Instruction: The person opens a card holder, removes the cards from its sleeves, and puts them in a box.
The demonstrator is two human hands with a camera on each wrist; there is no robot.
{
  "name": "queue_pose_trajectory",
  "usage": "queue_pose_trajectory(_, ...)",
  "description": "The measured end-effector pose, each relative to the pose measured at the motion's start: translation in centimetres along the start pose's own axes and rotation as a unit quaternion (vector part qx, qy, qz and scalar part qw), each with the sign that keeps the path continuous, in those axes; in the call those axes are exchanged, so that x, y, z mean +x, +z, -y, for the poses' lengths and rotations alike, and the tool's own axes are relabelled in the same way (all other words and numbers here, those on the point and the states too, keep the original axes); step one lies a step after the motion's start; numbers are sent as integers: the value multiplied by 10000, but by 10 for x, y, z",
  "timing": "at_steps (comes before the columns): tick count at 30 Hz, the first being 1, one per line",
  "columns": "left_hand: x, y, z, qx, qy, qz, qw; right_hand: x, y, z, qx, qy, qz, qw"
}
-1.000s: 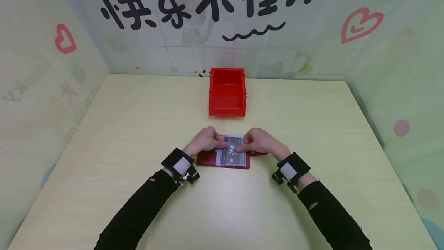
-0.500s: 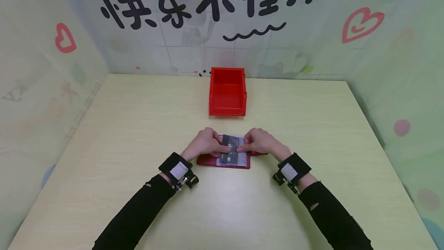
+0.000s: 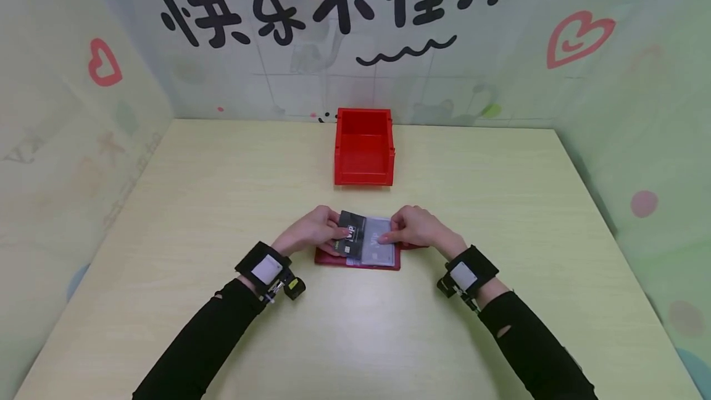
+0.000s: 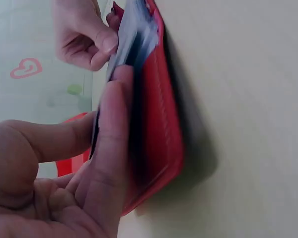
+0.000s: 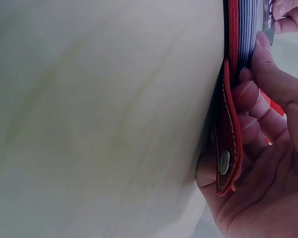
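Observation:
A red card holder (image 3: 328, 259) lies unfolded on the table, stacked with clear plastic sleeves (image 3: 381, 254). Between the thumb and fingers of my left hand (image 3: 308, 231) is a dark card (image 3: 355, 245) marked "VIP", tilted over the holder's left part. Whether its right edge is still inside a sleeve, I cannot tell. My right hand (image 3: 418, 227) pinches the right side of the sleeves, thumb on top. In the right wrist view, a stitched strap (image 5: 229, 129) with a metal snap (image 5: 224, 162) lies against that hand's curled fingers.
Behind the holder, a red plastic bin (image 3: 363, 179) stands near the table's back edge. The pale wooden table (image 3: 355, 326) extends around both arms. Printed walls (image 3: 222, 91) close off the back and sides.
My left hand has moved left, sliding the dark card leftward from over the sleeves and tilting it. The clear sleeve beneath now shows. My right hand has stayed in place.

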State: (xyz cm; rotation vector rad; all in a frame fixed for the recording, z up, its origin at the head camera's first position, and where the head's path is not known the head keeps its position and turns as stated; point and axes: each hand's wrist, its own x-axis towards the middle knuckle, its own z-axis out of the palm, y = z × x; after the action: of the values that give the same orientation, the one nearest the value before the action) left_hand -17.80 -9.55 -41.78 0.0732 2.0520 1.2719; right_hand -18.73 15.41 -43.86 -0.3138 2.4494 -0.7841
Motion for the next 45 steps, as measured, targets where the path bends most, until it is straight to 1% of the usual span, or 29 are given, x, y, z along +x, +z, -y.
queue_pose_trajectory(4, -2, -12, -8, 160, -33, 19, 9999, 0, 0, -2, -13, -30, -13, 10000)
queue_pose_trajectory(6, -1, -17, -14, 202, 65, -38, 9998, 0, -1, -2, -25, -53, -28, 10000)
queue_pose_trajectory(8, 1, -21, -19, 162, 241, -143, 9995, -1, 0, -2, -15, -54, -29, 10000)
queue_pose_trajectory(11, 5, -24, -28, 11, 580, -380, 9976, -3, 1, -3, 6, -68, -17, 10000)
queue_pose_trajectory(16, 16, -21, -45, 25, 1025, -1074, 9889, -3, 2, -3, 38, -98, -58, 9999)
queue_pose_trajectory(19, 26, -16, -54, 117, 1305, -1605, 9783, -3, 2, -2, 43, -104, -61, 9999)
queue_pose_trajectory(21, 34, -13, -59, 254, 1492, -2013, 9678, -3, 2, -2, 47, -111, -54, 9999)
queue_pose_trajectory(24, 48, -9, -64, 525, 1770, -2552, 9491, -3, 2, -2, 44, -107, -35, 9999)
queue_pose_trajectory(26, 59, -6, -67, 677, 1973, -2780, 9377, -3, 3, -3, 59, -75, -26, 10000)
queue_pose_trajectory(28, 68, -3, -70, 821, 2114, -2906, 9296, -3, 3, -3, 71, -49, -16, 10000)
queue_pose_trajectory(29, 72, -1, -71, 905, 2130, -2945, 9272, -3, 3, -3, 81, -42, -14, 10000)
queue_pose_trajectory(31, 79, 2, -73, 1065, 2073, -2995, 9252, -4, 2, -3, 67, -51, -10, 10000)
queue_pose_trajectory(33, 85, 4, -75, 1200, 1916, -2972, 9277, -4, 2, -3, 28, -69, -16, 10000)
queue_pose_trajectory(36, 94, 7, -79, 1377, 1633, -2886, 9333, -4, 1, -3, -27, -77, -16, 10000)
queue_pose_trajectory(38, 100, 9, -82, 1450, 1414, -2790, 9387, -5, 1, -3, -48, -90, -28, 9999)
queue_pose_trajectory(41, 107, 10, -84, 1634, 1026, -2673, 9441, -4, 2, -3, -29, -123, -40, 9999)
queue_pose_trajectory(43, 111, 11, -84, 1771, 764, -2613, 9458, -4, 2, -3, -13, -154, -40, 9999)
queue_pose_trajectory(45, 113, 12, -84, 2002, 574, -2599, 9429, -4, 1, -2, -7, -163, -32, 9999)
